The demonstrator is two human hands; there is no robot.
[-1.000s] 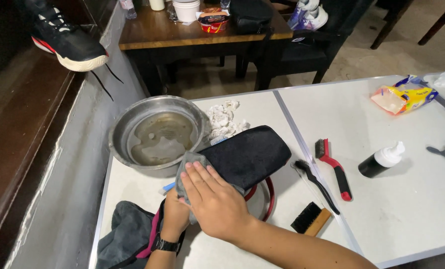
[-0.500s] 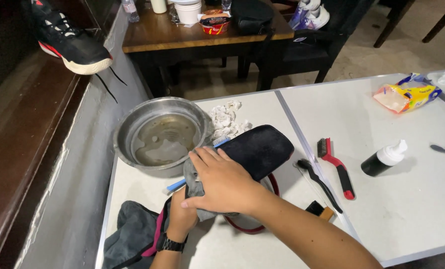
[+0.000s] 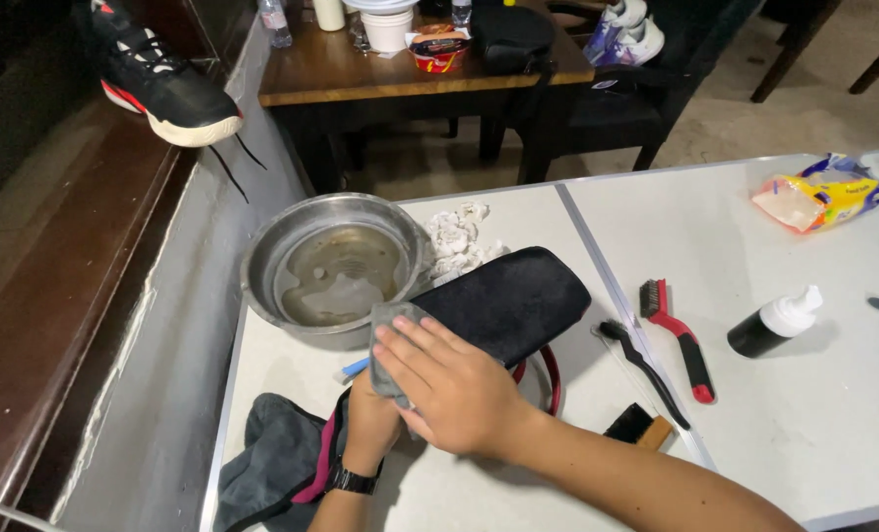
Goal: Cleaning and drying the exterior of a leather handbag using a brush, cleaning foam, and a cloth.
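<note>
A black, soft, oblong bag (image 3: pixel 518 300) with a red strap (image 3: pixel 554 379) lies across the white table (image 3: pixel 804 424), just in front of a metal bowl. My right hand (image 3: pixel 454 389) presses a small grey cloth (image 3: pixel 392 323) flat against the bag's near left end. Beneath it, my left hand (image 3: pixel 372 426), with a black watch on the wrist, grips the bag's lower end from below. Most of the left hand's fingers are hidden under the right hand and the bag.
The metal bowl (image 3: pixel 262 258) holds murky water, and crumpled white tissue (image 3: pixel 459 236) lies beside it. A dark grey rag (image 3: pixel 272 463) lies at the near left. To the right lie a black brush (image 3: pixel 644 363), a red-handled brush (image 3: pixel 678 340), a wooden brush (image 3: pixel 646 429), a black bottle (image 3: pixel 769 327) and a yellow packet (image 3: pixel 823 195). A black sneaker (image 3: pixel 163 87) sits on the left ledge.
My right hand has rubbed the grey cloth along the bag's near end, toward the bowl and slightly back. The left hand has kept its grip underneath.
</note>
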